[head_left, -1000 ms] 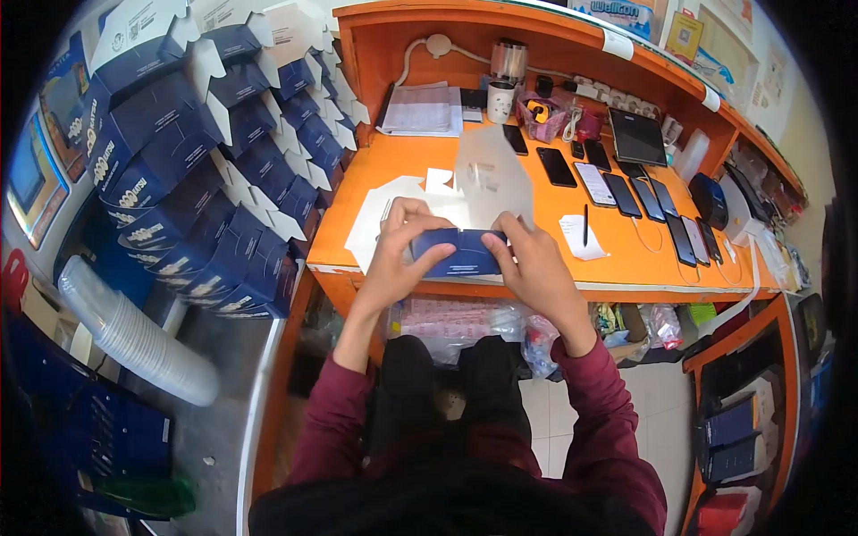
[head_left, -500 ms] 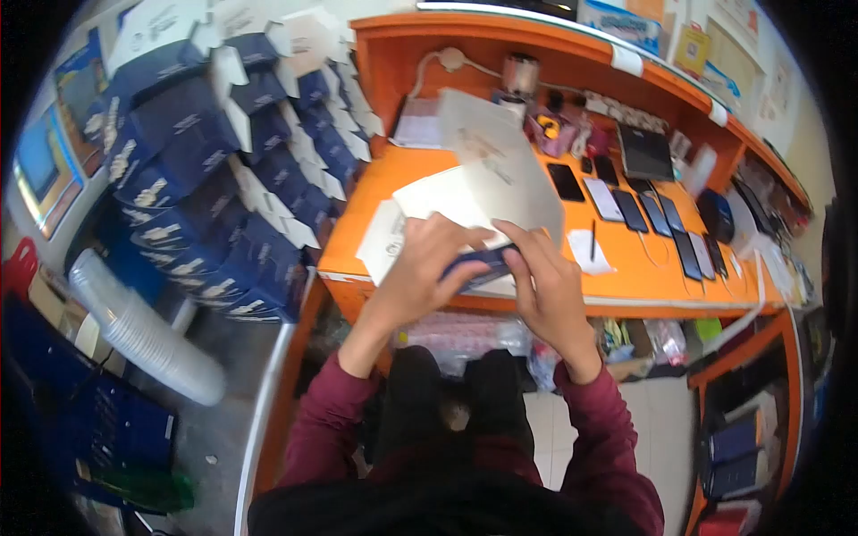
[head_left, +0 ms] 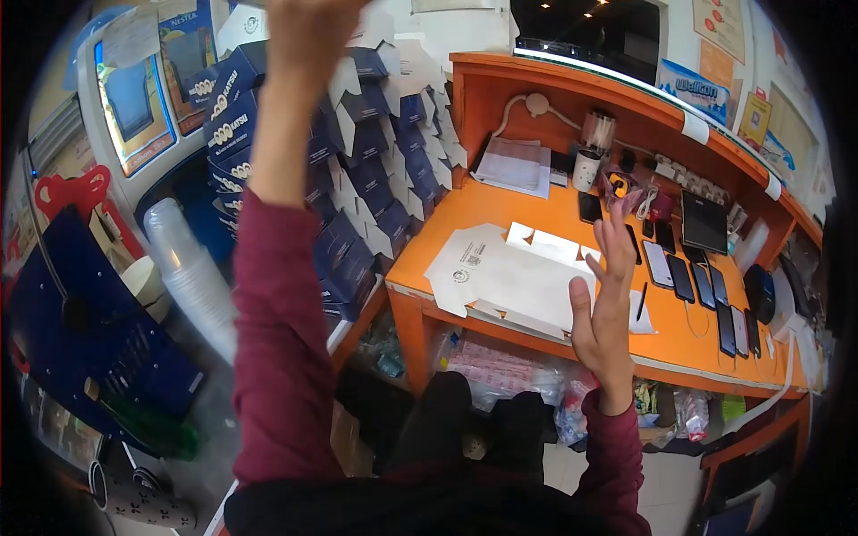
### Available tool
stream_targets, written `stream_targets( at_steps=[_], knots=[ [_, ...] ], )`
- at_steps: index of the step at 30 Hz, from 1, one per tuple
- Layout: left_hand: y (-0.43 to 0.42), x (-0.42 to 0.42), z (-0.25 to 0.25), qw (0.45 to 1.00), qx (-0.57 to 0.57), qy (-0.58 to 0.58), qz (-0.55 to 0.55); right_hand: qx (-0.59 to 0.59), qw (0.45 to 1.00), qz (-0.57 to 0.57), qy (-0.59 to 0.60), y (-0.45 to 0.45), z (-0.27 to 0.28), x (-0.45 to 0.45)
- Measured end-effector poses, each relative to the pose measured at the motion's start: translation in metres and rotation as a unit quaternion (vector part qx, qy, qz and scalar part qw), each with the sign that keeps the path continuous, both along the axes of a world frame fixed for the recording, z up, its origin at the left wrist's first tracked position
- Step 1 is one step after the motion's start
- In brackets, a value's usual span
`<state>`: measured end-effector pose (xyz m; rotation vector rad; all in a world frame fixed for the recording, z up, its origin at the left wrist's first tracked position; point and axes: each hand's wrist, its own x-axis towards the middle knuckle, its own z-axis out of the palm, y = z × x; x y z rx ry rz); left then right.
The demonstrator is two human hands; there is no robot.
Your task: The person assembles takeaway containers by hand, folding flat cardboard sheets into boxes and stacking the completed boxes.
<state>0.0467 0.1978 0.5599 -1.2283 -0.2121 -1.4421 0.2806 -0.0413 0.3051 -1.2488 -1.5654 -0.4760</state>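
Observation:
My left hand (head_left: 313, 31) is raised at the top edge of the view, in front of the upper part of the stacked dark blue and white cardboard boxes (head_left: 344, 255). Its fingers are cut off by the frame, so any hold is hidden. With fingers stretched upward and apart, my right hand (head_left: 606, 308) hovers at the right end of a flat white cardboard box blank (head_left: 505, 277). That blank lies on the orange desk (head_left: 420, 259), printed with a small round logo and text, its cut flaps toward the back.
Several phones (head_left: 684, 280) and a black pen (head_left: 642, 302) lie on the desk's right side. Papers (head_left: 514, 165) and a patterned cup (head_left: 586, 170) stand farther back. To my left are stacked clear plastic cups (head_left: 188, 272) and a green bottle (head_left: 147, 424).
Both hands were together on a dark blue folded cardboard piece over the desk. The left has gone up toward the boxes; the right has opened. My view has turned left.

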Motion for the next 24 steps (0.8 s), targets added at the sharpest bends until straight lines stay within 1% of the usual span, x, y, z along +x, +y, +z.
stream_targets(
  at_steps=[1, 2, 3, 4, 6, 7, 8, 10, 12, 14, 15, 16, 17, 18, 19, 20, 22, 24],
  knots=[
    [0.019, -0.026, 0.018, 0.998, -0.06, 0.013, 0.008, -0.017, 1.0, -0.009, -0.001, -0.001, -0.007, 0.005],
    [0.026, -0.046, 0.029, 0.997, -0.048, -0.02, 0.049, -0.035, 0.999, -0.018, -0.002, -0.002, -0.013, 0.01],
    [0.02, -0.062, 0.033, 0.983, -0.184, -0.023, -0.004, -0.043, 0.999, -0.005, 0.026, -0.003, -0.017, 0.012],
    [0.052, -0.083, 0.044, 0.926, -0.331, -0.017, -0.182, -0.05, 0.998, -0.007, 0.04, -0.004, -0.021, 0.015],
    [0.057, -0.106, 0.045, 0.895, -0.392, -0.024, -0.213, -0.065, 0.996, -0.011, 0.068, -0.005, -0.027, 0.022],
    [0.055, -0.108, 0.043, 0.954, -0.272, -0.056, -0.11, -0.069, 0.995, -0.014, 0.075, -0.005, -0.028, 0.025],
    [0.054, -0.107, 0.039, 0.986, -0.144, -0.085, -0.005, -0.072, 0.994, -0.02, 0.076, -0.005, -0.029, 0.028],
    [0.037, -0.093, 0.024, 0.993, -0.043, -0.084, 0.07, -0.076, 0.993, -0.037, 0.08, -0.006, -0.031, 0.032],
    [0.016, -0.064, -0.006, 0.994, -0.11, -0.025, 0.003, -0.054, 0.992, -0.034, 0.105, -0.005, -0.033, 0.033],
    [-0.009, -0.024, -0.049, 0.98, -0.179, 0.042, -0.082, -0.048, 0.99, -0.056, 0.121, -0.005, -0.039, 0.039],
    [-0.023, -0.004, -0.079, 0.931, -0.29, 0.145, -0.169, -0.053, 0.988, -0.075, 0.124, -0.004, -0.044, 0.044],
    [-0.039, 0.015, -0.113, 0.851, -0.389, 0.248, -0.252, -0.059, 0.985, -0.097, 0.127, -0.004, -0.05, 0.053],
    [-0.057, 0.034, -0.146, 0.779, -0.474, 0.311, -0.266, -0.06, 0.986, -0.118, 0.104, -0.003, -0.061, 0.065],
    [-0.071, 0.052, -0.176, 0.696, -0.55, 0.372, -0.272, -0.064, 0.985, -0.136, 0.081, -0.004, -0.07, 0.076],
    [-0.076, 0.073, -0.203, 0.608, -0.608, 0.437, -0.265, -0.055, 0.985, -0.122, 0.107, -0.007, -0.071, 0.074],
    [-0.077, 0.092, -0.227, 0.513, -0.655, 0.495, -0.251, -0.086, 0.985, -0.107, 0.107, -0.013, -0.076, 0.08],
    [-0.075, 0.124, -0.268, 0.436, -0.685, 0.554, -0.183, -0.145, 0.981, -0.068, 0.107, -0.022, -0.086, 0.09],
    [-0.047, 0.151, -0.314, 0.423, -0.68, 0.579, -0.154, -0.176, 0.975, -0.035, 0.134, -0.033, -0.09, 0.091]
  ],
)
